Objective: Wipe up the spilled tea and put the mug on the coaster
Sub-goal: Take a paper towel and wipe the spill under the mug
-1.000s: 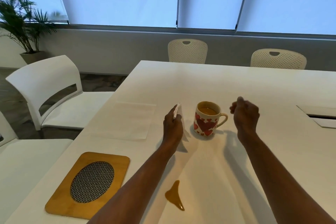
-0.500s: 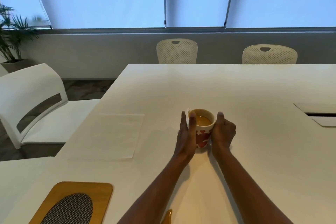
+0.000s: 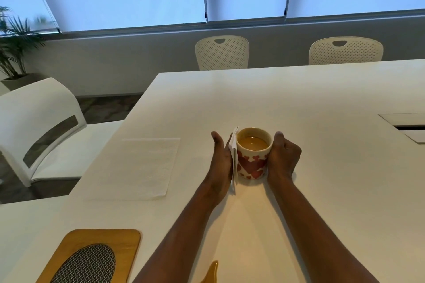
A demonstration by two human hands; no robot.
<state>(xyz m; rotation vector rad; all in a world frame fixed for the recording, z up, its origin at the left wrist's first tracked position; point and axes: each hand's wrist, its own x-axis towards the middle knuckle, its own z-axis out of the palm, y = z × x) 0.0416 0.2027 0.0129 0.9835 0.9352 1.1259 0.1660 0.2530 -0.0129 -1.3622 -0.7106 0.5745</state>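
Mug (image 3: 252,155), heart-patterned, nearly full of tea, upright on table (image 3: 299,99), mid-field. Right hand (image 3: 284,156) wrapped against mug's right side; left hand (image 3: 222,161) flat on left side, folded napkin (image 3: 234,156) sandwiched between palm and mug.

Risk: napkin layer gives slippery hold; jerk or tilt in lift likely slops tea over rim.

Spill (image 3: 210,273) unwiped at near edge. Coaster (image 3: 92,257) near left, close to table edge; path open, passing spare napkin (image 3: 140,167).
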